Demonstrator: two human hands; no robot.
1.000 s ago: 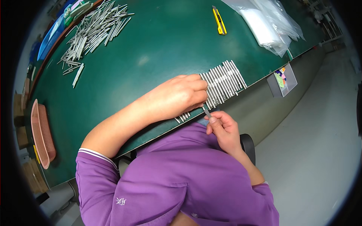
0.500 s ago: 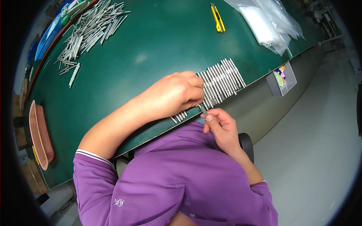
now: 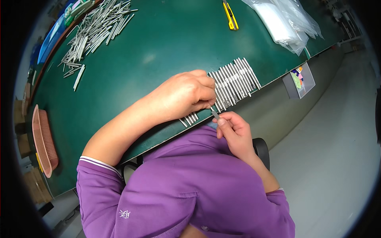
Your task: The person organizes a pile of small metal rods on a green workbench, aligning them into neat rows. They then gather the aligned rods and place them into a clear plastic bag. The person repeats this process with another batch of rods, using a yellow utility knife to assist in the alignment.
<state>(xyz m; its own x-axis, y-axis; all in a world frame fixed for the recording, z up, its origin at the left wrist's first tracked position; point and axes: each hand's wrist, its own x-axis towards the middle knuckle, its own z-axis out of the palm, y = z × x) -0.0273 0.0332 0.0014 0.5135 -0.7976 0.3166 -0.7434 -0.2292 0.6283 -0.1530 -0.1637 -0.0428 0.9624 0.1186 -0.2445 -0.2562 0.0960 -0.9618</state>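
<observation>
A row of slim metal rods (image 3: 234,81) lies side by side along the table's near edge. My left hand (image 3: 194,93) is closed over this row, its fingertips curled down among the rods; what they grip is hidden. To its left, the lower ends of several more rods (image 3: 189,119) show under the wrist. Just past the edge, my right hand (image 3: 236,129) pinches a small flat grey strip (image 3: 215,114) between thumb and fingers. The strip's thin, bright tip points up to the left fingertips; whether it touches a rod I cannot tell.
A heap of loose metal rods (image 3: 99,29) lies on the green table (image 3: 166,43) at far left. A yellow utility knife (image 3: 231,18) and clear plastic bags (image 3: 279,27) lie at the back. A pink basket (image 3: 44,141) stands left; a grey bin (image 3: 300,83) hangs at the right edge.
Both hands keep nearly the same pose at the row, and the grey strip has barely shifted. The whole view has moved slightly.
</observation>
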